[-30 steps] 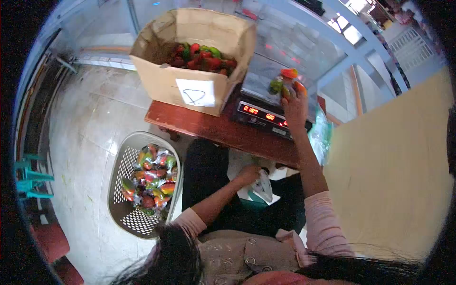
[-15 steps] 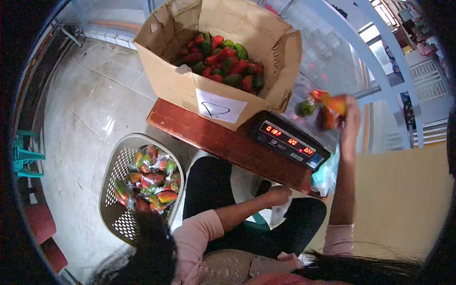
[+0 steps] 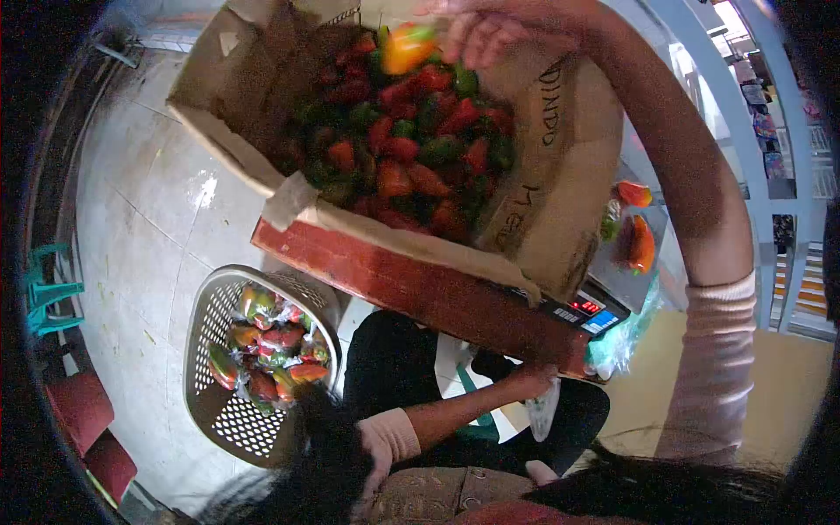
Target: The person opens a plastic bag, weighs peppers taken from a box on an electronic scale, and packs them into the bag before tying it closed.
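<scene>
Orange-yellow and blurred, a glossy pepper [image 3: 409, 49] shows above a brown cardboard box [image 3: 560, 166] at upper centre, beside the loosely curled right hand [image 3: 477, 35]; whether they touch is unclear. At lower centre, the shadowed left hand [image 3: 534, 381] grips a clear plastic bag [image 3: 543, 415]. The box partly hides a black digital scale [image 3: 597, 308].

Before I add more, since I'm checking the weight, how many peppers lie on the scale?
3 visible: an orange-red pepper at the far side, a green one nearest the cardboard box, a red one nearest the clear plastic. The box may hide more.
</scene>
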